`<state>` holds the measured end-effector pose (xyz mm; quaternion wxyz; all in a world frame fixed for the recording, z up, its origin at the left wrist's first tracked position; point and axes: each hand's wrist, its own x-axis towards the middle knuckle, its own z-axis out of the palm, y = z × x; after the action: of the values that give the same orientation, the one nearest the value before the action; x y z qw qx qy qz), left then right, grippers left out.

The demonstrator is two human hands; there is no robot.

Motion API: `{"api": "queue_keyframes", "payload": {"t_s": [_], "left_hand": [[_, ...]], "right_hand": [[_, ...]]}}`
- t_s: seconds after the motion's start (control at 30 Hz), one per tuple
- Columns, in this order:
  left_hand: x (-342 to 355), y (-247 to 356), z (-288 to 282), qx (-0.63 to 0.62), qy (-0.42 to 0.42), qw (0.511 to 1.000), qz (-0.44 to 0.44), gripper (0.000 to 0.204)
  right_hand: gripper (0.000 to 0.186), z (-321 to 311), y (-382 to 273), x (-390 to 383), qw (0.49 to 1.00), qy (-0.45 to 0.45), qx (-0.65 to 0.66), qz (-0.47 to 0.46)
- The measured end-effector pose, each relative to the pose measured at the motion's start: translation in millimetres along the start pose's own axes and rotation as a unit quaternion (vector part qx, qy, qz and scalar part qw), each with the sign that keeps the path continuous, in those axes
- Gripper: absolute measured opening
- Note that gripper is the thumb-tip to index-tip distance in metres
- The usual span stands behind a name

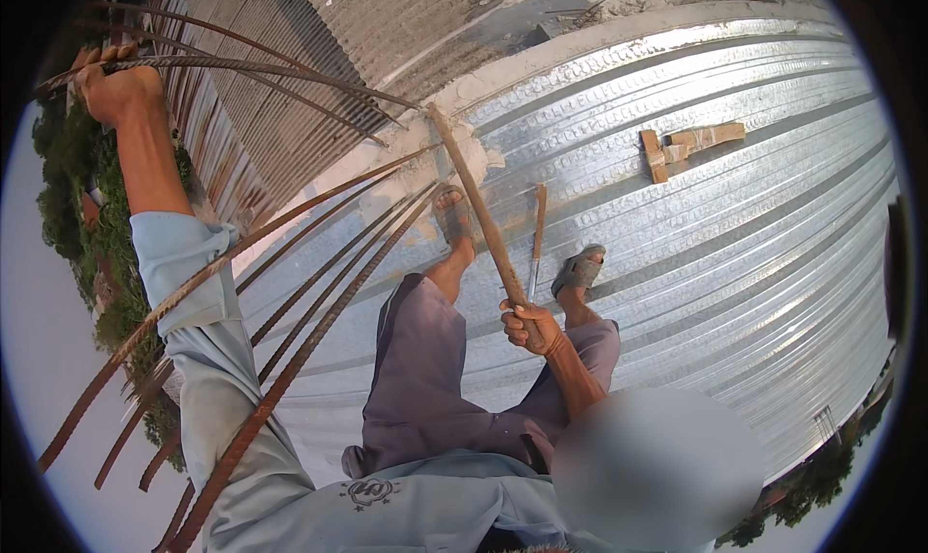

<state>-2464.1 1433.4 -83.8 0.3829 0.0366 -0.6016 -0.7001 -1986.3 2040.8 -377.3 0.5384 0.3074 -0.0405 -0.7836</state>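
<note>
left hand [121, 89]: curled round rebar [242, 67], out past the roof's [725, 263] left edge | right hand [530, 325]: wrapped round near end of rod [478, 205], far end by the concrete [481, 149] at that edge | tip: imo rebar should be held steady, rod eased not yanked, footing kept solid
</note>
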Motion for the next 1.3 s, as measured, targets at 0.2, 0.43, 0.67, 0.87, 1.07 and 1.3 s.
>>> {"api": "queue_keyframes", "payload": {"t_s": [0.2,0.43,0.67,0.87,1.07,1.3], "left_hand": [[-148.1,-11.3,68.2,0.324,0.043,0.941,-0.088,0.054],[-310.2,-50.9,-62.0,0.176,0.247,0.784,-0.541,0.056],[-455.3,-18.7,4.5,0.133,0.174,0.746,-0.629,0.041],[-505.5,96.4,51.1,0.276,0.001,0.596,-0.754,0.053],[-375.2,52.3,221.6,0.212,0.005,0.904,-0.371,0.068],[-185.5,-13.4,150.1,0.402,0.488,0.763,-0.132,0.091]], "right_hand": [[0.038,9.2,1.6,-2.4,1.000,0.022,0.019,-0.008],[0.038,-1.8,11.5,-0.3,0.998,-0.003,0.024,-0.050],[0.034,-9.2,16.9,2.7,0.996,-0.010,0.078,-0.046],[0.027,11.9,1.1,-7.1,0.999,0.038,0.027,0.015],[0.023,-0.9,8.9,2.3,0.987,-0.041,0.158,0.009],[0.017,9.1,8.0,-1.5,0.984,-0.039,0.171,0.025]]}}
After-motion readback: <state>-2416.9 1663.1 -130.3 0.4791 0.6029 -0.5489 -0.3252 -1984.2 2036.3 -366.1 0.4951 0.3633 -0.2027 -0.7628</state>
